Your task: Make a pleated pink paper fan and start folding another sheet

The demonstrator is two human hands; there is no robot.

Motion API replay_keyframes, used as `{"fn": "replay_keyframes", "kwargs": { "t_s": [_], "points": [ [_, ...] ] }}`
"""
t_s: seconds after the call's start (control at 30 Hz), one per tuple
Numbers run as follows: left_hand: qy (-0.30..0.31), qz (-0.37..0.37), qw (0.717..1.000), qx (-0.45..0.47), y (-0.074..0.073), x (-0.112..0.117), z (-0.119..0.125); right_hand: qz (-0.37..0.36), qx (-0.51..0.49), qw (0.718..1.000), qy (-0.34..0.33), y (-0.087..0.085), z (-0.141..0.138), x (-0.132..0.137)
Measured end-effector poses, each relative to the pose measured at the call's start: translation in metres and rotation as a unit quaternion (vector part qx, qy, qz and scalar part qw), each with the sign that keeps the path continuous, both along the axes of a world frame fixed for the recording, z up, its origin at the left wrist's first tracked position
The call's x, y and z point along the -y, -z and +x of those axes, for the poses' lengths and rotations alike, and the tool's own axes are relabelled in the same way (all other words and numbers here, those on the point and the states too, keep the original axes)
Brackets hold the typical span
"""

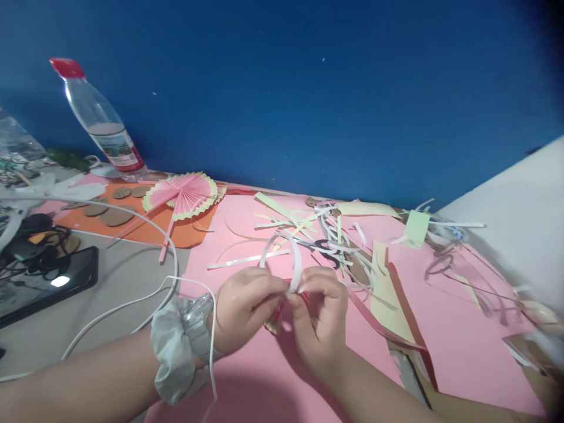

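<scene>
A white paper strip (296, 258) curves into an upright loop between my two hands. The fingers of my left hand (247, 308) pinch its lower end from the left. From the right, my right hand (324, 311) pinches it too, thumb below and bent index finger above. Both sets of fingertips nearly meet at the bottom of the loop. Beneath the hands lies pink paper (247, 376). A small object, partly hidden, shows under my left fingers. Just beyond, scissors with dark handles (328, 254) lie among loose paper strips (352, 249).
A pink folded-paper fan (189, 194) rests on orange paper (88, 220) beside brown cardboard discs (118, 216). A plastic bottle (110, 135) with a red cap stands behind. At left are a black phone (57, 285) and white cable (174, 258). A blue wall (282, 106) bounds the back.
</scene>
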State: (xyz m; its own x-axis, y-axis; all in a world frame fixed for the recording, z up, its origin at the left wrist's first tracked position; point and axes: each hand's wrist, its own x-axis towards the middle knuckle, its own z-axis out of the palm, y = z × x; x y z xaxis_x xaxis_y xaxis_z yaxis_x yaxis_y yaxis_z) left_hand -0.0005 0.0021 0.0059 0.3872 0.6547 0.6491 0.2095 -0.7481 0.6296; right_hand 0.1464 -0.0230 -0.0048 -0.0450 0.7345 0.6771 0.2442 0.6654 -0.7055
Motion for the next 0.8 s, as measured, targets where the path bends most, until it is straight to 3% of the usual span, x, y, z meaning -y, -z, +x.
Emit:
{"fn": "replay_keyframes", "kwargs": {
  "t_s": [0.33,0.53,0.8],
  "points": [
    [-0.019,0.012,0.999,-0.034,0.0037,0.0000,-0.0006,-0.009,-0.002,1.000,0.008,-0.0003,0.0003,-0.0005],
    [-0.046,-0.026,0.998,-0.039,-0.0008,0.0038,-0.0010,-0.022,0.006,1.000,0.008,-0.0014,0.0010,0.0004],
    [-0.028,-0.023,0.998,-0.051,0.0017,0.0021,-0.0016,-0.028,-0.010,1.000,0.009,0.0001,-0.0003,-0.0008]
  ]
}}
